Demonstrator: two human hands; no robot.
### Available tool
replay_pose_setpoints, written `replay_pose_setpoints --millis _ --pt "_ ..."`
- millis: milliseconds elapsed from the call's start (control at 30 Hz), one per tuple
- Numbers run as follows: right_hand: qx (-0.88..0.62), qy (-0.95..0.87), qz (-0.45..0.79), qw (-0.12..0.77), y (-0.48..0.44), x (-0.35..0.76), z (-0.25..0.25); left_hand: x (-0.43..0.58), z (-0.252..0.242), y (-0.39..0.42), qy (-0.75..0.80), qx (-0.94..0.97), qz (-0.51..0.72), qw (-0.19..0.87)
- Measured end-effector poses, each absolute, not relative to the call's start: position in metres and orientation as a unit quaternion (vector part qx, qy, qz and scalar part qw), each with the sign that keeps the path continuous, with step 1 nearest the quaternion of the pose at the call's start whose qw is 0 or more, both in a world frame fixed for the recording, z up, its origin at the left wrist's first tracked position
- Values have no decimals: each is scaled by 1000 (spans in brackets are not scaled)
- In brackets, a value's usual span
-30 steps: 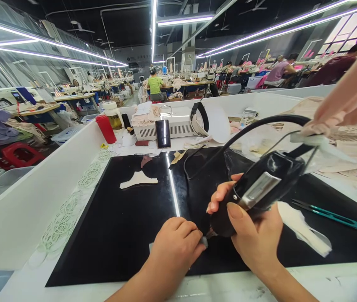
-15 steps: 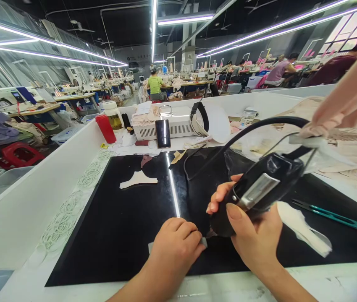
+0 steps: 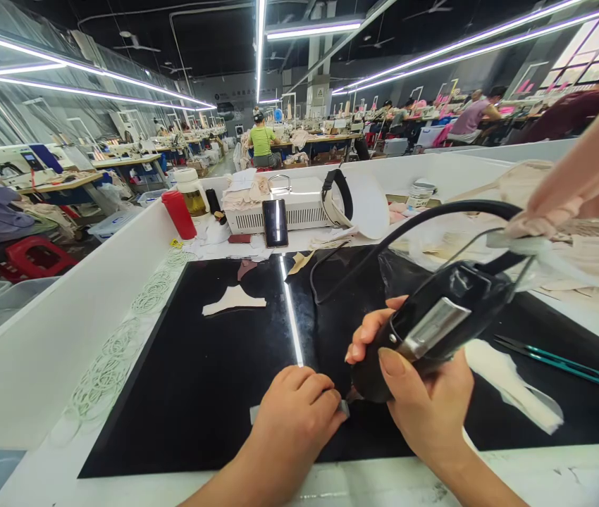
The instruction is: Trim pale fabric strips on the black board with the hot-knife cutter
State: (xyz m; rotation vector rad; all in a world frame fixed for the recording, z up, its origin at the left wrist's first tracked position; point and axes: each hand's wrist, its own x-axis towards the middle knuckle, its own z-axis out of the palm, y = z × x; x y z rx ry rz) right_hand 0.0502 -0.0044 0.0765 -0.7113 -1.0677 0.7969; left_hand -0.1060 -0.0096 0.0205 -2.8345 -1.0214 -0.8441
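Straight-edged black matting spreads leftward; your left hand clasps a grey strip, right hand a black corded tool.

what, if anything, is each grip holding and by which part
The right grip holds the black tool by its lower end; the left grip covers a grey piece, its hold hidden.

Tool over mat, snips at right, phone behind

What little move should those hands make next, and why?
Perhaps the right hand should ease the black tool slightly toward the grey piece: the left hand seems to cover that piece's middle, and the tool's lower end appears close by.
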Motion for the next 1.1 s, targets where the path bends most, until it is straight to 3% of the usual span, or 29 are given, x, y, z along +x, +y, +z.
replay_pose_setpoints --millis 633,1100 --pt "-331 -481 362 727 -13 49 74 -104 20 -8 -319 -910 -266 11" --pt "-310 -520 387 696 -7 37 89 -206 38 -39 -483 -838 -228 -110"
